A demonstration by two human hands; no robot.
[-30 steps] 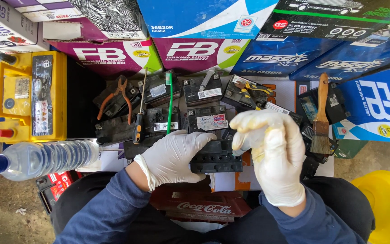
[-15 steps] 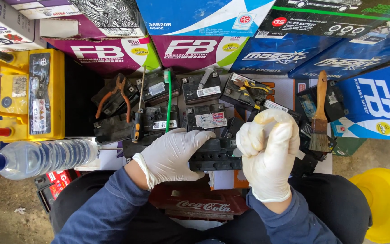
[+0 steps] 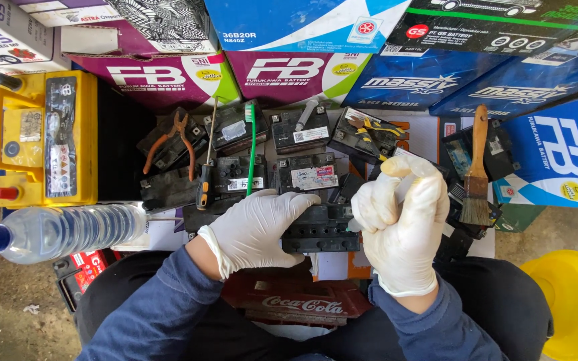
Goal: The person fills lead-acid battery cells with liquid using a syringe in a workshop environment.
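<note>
At lower centre, the gloved left hand [image 3: 255, 230] lies flat, fingers spread, on a small black battery [image 3: 321, 228], partly hidden beneath both hands. The gloved right hand [image 3: 401, 224] curls its fingers beside the battery's right end (whether they pinch anything cannot be told). Farther up lie a green toothbrush [image 3: 251, 148], orange pliers [image 3: 172, 140] and a paintbrush [image 3: 477, 170].
</note>
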